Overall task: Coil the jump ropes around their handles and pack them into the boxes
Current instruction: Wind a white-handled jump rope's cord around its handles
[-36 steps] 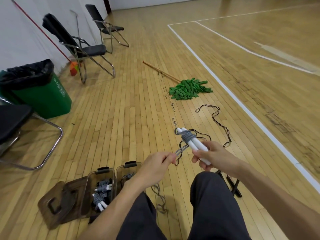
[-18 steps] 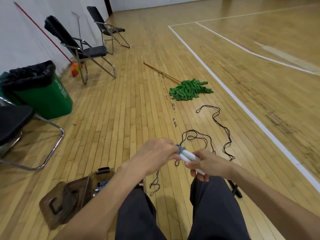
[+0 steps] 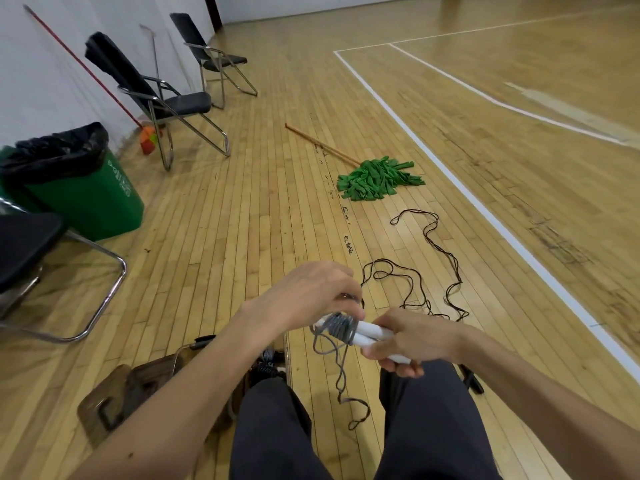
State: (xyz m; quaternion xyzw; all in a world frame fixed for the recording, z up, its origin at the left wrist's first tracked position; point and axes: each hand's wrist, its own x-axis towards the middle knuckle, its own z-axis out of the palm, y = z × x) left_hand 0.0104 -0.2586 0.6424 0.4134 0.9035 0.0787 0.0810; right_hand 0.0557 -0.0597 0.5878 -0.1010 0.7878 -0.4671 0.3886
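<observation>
My right hand point(image 3: 412, 337) grips two white jump rope handles point(image 3: 369, 332) held side by side above my knees. Several turns of grey rope point(image 3: 341, 327) are coiled round their left end. My left hand point(image 3: 311, 294) sits over that end and pinches the rope; its fingertips are hidden. A loose grey tail point(image 3: 341, 379) hangs down between my legs. A dark jump rope point(image 3: 429, 271) lies sprawled on the floor ahead, one black handle point(image 3: 471, 379) showing by my right leg. A clear box point(image 3: 266, 367) holding coiled ropes is mostly hidden behind my left forearm.
Brown lids point(image 3: 117, 396) lie on the floor left of the box. A green mop point(image 3: 375, 178) lies ahead. A green bin point(image 3: 76, 181), folding chairs point(image 3: 166, 98) and a red broom point(image 3: 147, 140) stand along the left wall. A chair frame point(image 3: 104, 289) is close left.
My left hand has moved from pulling the rope out to the left onto the handle end, adding turns. Both hands have dropped lower and the loose tail is shorter.
</observation>
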